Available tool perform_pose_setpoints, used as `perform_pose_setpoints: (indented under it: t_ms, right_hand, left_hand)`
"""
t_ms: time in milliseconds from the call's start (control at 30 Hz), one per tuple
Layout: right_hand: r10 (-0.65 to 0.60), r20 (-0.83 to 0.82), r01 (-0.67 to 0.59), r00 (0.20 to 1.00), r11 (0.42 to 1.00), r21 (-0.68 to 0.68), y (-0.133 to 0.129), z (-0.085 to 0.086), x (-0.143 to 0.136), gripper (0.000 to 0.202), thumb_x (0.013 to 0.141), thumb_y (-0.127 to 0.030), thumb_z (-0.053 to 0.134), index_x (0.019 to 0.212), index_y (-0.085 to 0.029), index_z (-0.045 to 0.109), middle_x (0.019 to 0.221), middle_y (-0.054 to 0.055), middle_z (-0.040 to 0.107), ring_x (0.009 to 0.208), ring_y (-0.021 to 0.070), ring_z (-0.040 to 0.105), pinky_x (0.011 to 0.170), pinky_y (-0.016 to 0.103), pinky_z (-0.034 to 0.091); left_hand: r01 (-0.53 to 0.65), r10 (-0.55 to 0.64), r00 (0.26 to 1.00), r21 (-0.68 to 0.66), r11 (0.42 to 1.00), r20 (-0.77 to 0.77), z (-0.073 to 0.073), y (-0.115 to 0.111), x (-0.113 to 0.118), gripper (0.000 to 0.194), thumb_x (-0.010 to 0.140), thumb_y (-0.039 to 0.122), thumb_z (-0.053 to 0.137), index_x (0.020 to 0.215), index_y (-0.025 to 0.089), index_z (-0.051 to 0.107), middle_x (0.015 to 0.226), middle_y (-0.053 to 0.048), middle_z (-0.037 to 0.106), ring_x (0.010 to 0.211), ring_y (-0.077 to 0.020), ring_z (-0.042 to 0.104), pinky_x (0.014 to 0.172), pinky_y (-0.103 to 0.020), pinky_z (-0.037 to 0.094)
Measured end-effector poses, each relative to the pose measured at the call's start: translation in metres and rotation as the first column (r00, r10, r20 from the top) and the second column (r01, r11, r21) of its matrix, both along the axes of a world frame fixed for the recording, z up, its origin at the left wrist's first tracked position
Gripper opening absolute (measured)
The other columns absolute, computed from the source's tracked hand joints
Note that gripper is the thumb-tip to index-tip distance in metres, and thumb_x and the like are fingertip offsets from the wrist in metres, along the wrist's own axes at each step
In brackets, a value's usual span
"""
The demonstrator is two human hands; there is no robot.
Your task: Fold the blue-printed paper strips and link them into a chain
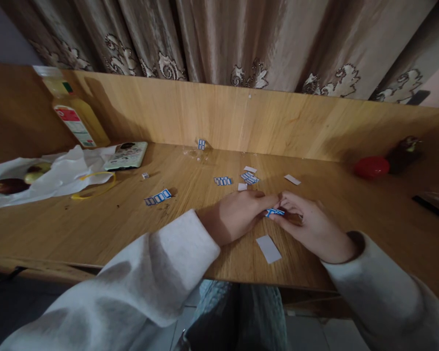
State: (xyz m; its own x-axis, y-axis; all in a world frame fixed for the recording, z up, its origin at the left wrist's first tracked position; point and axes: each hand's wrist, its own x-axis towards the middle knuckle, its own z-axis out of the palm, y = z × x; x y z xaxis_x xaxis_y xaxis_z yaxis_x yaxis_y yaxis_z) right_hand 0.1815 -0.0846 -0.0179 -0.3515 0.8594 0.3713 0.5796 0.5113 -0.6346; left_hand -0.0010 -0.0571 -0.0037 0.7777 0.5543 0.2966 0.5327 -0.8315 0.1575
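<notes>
A small blue-and-white label sticker sheet (275, 212) is pinched between my two hands above the desk. My left hand (236, 214) has its fingers closed at the sheet's left side. The thumb and fingers of my right hand (310, 225) close on its right side. A blank white paper slip (269, 249) lies just below my hands. Beyond them are a blue-framed label piece (249, 177), another label piece (223, 181), and white slips (292, 180). Farther left lies a label strip (158, 197). At the back, a label piece (201, 144) stands upright.
A bottle of yellow liquid (78, 117) stands at the back left. Near it are a white plastic bag (69, 168) with fruit on it, a flat patterned case (126, 155) and a yellow loop (113, 183). A red round object (371, 167) sits right. A wooden panel (227, 117) edges the desk.
</notes>
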Motion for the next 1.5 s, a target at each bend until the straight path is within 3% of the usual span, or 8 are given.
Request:
perform_pose_setpoints:
  t_ms: [133, 433, 800, 1233, 1433, 1500]
  right_hand:
    - [0.002, -0.014, -0.002, 1.0, 1.0, -0.029, 0.0, -0.001, 0.0, 0.006, 0.079, -0.019, 0.055, 0.078, -0.022, 0.05, 0.078, 0.001, 0.063, 0.075, 0.0172, 0.062, 0.071, 0.033, 0.05]
    - [-0.01, -0.05, 0.007, 0.999, 0.998, -0.056, 0.003, -0.006, 0.003, 0.01, 0.077, -0.02, 0.057, 0.074, -0.021, 0.048, 0.075, 0.001, 0.062, 0.072, 0.0169, 0.062, 0.068, 0.032, 0.049]
    - [0.036, -0.061, -0.039, 0.997, 0.998, -0.054, 0.004, -0.005, 0.001, 0.008, 0.079, -0.017, 0.055, 0.076, -0.021, 0.048, 0.074, -0.001, 0.058, 0.07, 0.0148, 0.059, 0.064, 0.029, 0.046]
    - [0.047, -0.012, -0.048, 0.999, 0.998, -0.049, 0.004, -0.01, 0.001, 0.009, 0.081, -0.016, 0.05, 0.079, -0.022, 0.044, 0.078, 0.0, 0.058, 0.078, 0.017, 0.058, 0.07, 0.032, 0.046]
    - [0.009, 0.027, -0.008, 1.0, 0.999, -0.047, 0.002, -0.012, 0.002, 0.016, 0.082, -0.02, 0.05, 0.096, -0.023, 0.044, 0.087, 0.002, 0.061, 0.081, 0.0191, 0.058, 0.073, 0.035, 0.046]
    - [0.019, 0.038, -0.018, 0.999, 0.999, -0.048, 0.001, -0.012, 0.003, 0.013, 0.082, -0.019, 0.05, 0.094, -0.023, 0.044, 0.085, 0.002, 0.06, 0.081, 0.0185, 0.058, 0.073, 0.035, 0.046]
  left_hand:
    - [-0.007, 0.009, 0.999, 0.036, 0.999, -0.047, 0.0, 0.0, -0.001, 0.021, 0.09, 0.018, 0.039, 0.106, 0.02, 0.052, 0.09, -0.004, 0.062, 0.082, -0.0166, 0.059, 0.069, -0.028, 0.044]
    - [0.034, -0.034, 0.999, 0.0, 0.999, 0.002, 0.002, 0.003, -0.002, 0.009, 0.086, 0.019, 0.047, 0.087, 0.018, 0.056, 0.084, -0.002, 0.061, 0.078, -0.0144, 0.058, 0.066, -0.025, 0.042]
    - [0.041, -0.041, 0.999, -0.008, 0.999, 0.012, 0.002, 0.003, -0.001, 0.011, 0.086, 0.018, 0.045, 0.089, 0.017, 0.055, 0.086, -0.004, 0.06, 0.08, -0.0152, 0.057, 0.067, -0.026, 0.043]
    - [0.069, -0.068, 0.997, 0.024, 0.997, -0.032, 0.0, 0.004, -0.001, 0.015, 0.088, 0.016, 0.04, 0.096, 0.018, 0.053, 0.09, -0.004, 0.06, 0.082, -0.0149, 0.058, 0.07, -0.026, 0.045]
    - [0.06, -0.058, 0.998, 0.047, 0.997, -0.035, -0.002, 0.003, -0.001, 0.021, 0.088, 0.014, 0.041, 0.106, 0.019, 0.05, 0.093, -0.004, 0.061, 0.084, -0.0155, 0.059, 0.073, -0.027, 0.046]
    - [0.057, -0.057, 0.998, 0.003, 0.998, 0.011, -0.003, 0.003, -0.001, 0.019, 0.087, 0.014, 0.042, 0.103, 0.019, 0.052, 0.092, -0.004, 0.062, 0.085, -0.0157, 0.059, 0.073, -0.026, 0.046]
